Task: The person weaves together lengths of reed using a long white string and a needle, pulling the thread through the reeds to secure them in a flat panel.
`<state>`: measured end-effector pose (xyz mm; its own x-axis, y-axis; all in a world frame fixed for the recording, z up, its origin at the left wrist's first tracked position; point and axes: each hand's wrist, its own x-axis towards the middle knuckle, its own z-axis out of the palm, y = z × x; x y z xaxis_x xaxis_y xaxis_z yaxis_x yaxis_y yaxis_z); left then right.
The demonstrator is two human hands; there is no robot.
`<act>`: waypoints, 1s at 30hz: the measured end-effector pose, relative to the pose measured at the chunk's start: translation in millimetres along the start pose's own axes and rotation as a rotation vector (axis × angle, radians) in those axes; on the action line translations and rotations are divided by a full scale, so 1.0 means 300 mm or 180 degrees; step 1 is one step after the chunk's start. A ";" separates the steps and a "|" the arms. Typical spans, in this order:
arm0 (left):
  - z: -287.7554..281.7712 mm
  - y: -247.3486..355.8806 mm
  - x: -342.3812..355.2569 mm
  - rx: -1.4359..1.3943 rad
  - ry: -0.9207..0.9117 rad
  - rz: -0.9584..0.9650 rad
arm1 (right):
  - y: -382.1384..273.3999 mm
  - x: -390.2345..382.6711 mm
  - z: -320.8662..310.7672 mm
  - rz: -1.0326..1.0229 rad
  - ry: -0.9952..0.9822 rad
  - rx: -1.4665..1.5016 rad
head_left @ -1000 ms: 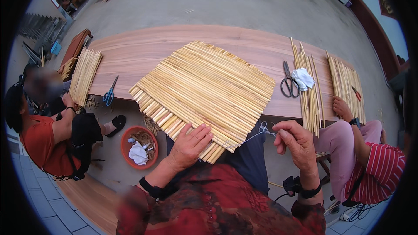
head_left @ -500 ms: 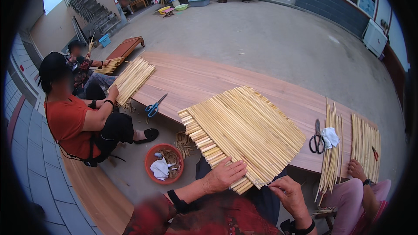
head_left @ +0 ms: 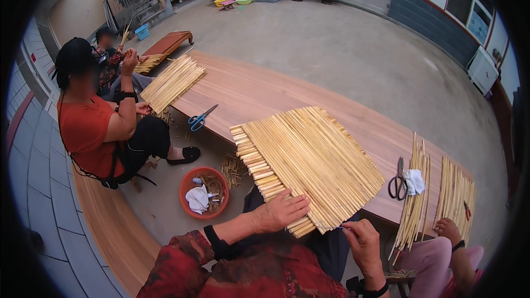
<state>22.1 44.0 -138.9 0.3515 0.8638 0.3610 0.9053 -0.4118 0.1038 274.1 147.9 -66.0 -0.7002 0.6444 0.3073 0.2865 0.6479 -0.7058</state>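
A mat of straw-coloured stalks [head_left: 309, 160], laid side by side, rests on the table's near edge and over my lap. Its far side is curved, and cut stalk ends stick out in steps along the left. My left hand [head_left: 281, 211] lies on the mat's near left part, fingers stretched out and pressing on the stalks. At the mat's near corner my right hand [head_left: 361, 238] is closed in a pinch on a thin needle-like thing [head_left: 344, 228]; most of it is hidden by the fingers.
Black-handled scissors [head_left: 397, 181], a white cloth [head_left: 414, 182] and loose stalks [head_left: 413, 215] lie right on the wooden table [head_left: 254, 85]. Blue scissors [head_left: 202, 118] lie left. A red basin [head_left: 185, 201] stands on the floor. Co-workers with stalk mats sit at both sides.
My right hand has drawn slightly away from the mat's corner, showing the thin thing. My left hand stays on the mat. The co-worker in orange has raised a hand. The view has shifted slightly.
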 end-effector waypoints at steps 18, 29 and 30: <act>-0.031 0.024 -0.012 -0.0125 0.0383 -0.0407 | 0.026 0.050 0.034 0.0001 -0.0336 -0.0376; -0.018 0.026 -0.012 -0.0206 0.0404 -0.0493 | -0.009 0.044 0.044 0.0105 -0.0674 -0.0013; -0.021 0.029 -0.021 -0.0198 0.0405 -0.0549 | 0.009 0.035 0.054 0.0061 -0.0758 0.0035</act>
<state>26.2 33.3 -134.3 0.1562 0.8810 0.4466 0.9317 -0.2815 0.2296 256.8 150.0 -75.2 -0.8295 0.5419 0.1355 0.2951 0.6311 -0.7174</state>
